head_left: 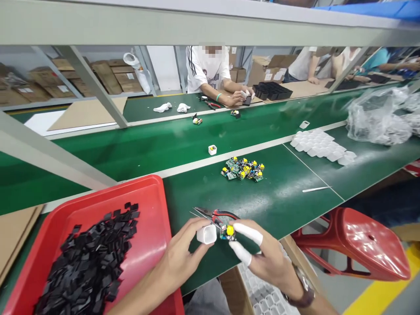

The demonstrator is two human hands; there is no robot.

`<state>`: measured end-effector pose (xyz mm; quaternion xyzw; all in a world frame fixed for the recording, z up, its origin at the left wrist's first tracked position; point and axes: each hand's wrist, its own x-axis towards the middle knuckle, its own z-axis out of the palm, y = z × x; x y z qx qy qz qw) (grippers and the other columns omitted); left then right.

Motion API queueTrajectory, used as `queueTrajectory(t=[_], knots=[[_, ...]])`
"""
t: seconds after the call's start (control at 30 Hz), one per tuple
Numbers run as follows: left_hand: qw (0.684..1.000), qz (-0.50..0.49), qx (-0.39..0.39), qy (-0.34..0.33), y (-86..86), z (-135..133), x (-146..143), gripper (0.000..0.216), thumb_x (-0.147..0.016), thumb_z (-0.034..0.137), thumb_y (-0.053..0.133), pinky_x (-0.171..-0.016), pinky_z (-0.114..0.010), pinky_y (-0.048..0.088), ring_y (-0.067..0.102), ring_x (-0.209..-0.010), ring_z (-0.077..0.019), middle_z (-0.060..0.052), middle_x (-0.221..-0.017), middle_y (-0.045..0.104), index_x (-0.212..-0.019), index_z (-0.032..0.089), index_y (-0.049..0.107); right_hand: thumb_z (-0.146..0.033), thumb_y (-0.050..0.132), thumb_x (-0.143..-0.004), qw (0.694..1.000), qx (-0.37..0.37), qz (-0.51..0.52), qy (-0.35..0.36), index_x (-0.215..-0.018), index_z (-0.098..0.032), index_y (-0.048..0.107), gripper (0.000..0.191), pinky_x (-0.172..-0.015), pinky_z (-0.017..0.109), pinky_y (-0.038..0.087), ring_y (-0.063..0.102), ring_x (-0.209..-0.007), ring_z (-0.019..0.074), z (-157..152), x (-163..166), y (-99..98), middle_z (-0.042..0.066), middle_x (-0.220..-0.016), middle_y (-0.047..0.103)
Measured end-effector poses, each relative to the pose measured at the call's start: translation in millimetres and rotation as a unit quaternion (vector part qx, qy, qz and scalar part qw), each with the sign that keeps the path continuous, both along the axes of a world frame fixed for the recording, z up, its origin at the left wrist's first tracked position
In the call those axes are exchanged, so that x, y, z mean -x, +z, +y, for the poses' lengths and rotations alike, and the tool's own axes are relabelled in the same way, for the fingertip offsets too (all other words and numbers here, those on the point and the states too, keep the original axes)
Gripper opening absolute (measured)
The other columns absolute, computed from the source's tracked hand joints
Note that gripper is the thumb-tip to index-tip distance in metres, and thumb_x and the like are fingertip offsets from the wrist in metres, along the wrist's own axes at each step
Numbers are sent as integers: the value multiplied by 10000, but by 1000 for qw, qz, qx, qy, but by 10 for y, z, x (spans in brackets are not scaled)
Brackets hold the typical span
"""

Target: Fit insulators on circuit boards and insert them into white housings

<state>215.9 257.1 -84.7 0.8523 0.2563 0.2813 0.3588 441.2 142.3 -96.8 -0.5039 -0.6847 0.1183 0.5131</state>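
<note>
A long green desk (197, 192) spreads beneath and beyond the fingers of both hands. Left of them sits a wide red plastic tray (151, 210), holding a heap of small flat black pieces (95, 258). A glossy red plastic stool (370, 245) stands to their right, past the desk's edge. Farther ahead and rightward, hollow white plastic cases (320, 144) lie packed in rows; nearer, beyond the fingers, is a pile of green circuit boards with yellow tops (244, 168). The left hand (183, 251) pinches a small white square-mouthed case (206, 235) between thumb and forefinger, opening toward the wearer. The right hand (271, 260), white covers on thumb and forefinger, pinches one yellow-topped green circuit board (229, 232) just beside that case, apart from it. Red-and-black pliers (217, 212) lie just beyond the fingers.
</note>
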Motion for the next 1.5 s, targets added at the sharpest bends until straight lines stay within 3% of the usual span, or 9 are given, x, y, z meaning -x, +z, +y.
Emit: queueTrajectory(t=[0.3, 0.6, 0.97, 1.2, 1.5], knots=[[999, -21, -22, -43, 32, -80, -18, 405, -987, 90, 611, -1022, -358, 569, 652, -1182, -207, -91, -1243, 660, -1359, 239, 557, -36, 648, -934, 996, -10, -75, 44, -1553, -172, 410, 677, -960, 455, 623, 639, -1226, 284, -1, 99, -116, 184, -1315, 651], [998, -29, -19, -53, 77, -88, -19, 426, -982, 52, 602, -1014, -343, 557, 641, -1174, -198, -77, -1238, 660, -1358, 248, 564, -49, 633, -948, 993, -20, -106, 48, -1580, -205, 365, 704, -904, 474, 653, 676, -1181, 305, 12, 93, -34, 186, -1293, 676], [999, -13, -13, -44, 72, -111, 22, 390, -1000, 104, 604, -1021, -391, 563, 639, -1167, -210, -97, -1243, 655, -1366, 231, 557, -32, 652, -930, 989, -21, -137, 55, -1563, -125, 393, 690, -862, 471, 648, 665, -1139, 319, 21, 84, -46, 211, -1273, 670], [997, -12, -18, -71, 126, -114, -7, 394, -1006, 81, 576, -1007, -407, 568, 625, -1178, -221, -102, -1248, 657, -1368, 233, 553, -30, 650, -930, 988, -24, -124, 86, -1564, -155, 384, 699, -918, 482, 643, 663, -1173, 308, 40, 88, -45, 192, -1288, 673], [998, -3, -18, -61, 153, -135, -31, 357, -1003, 84, 575, -1005, -364, 563, 637, -1156, -203, -84, -1229, 659, -1330, 226, 575, -41, 651, -930, 989, -15, -133, 64, -1570, -184, 373, 713, -888, 478, 653, 685, -1143, 310, 1, 65, -37, 181, -1270, 688]])
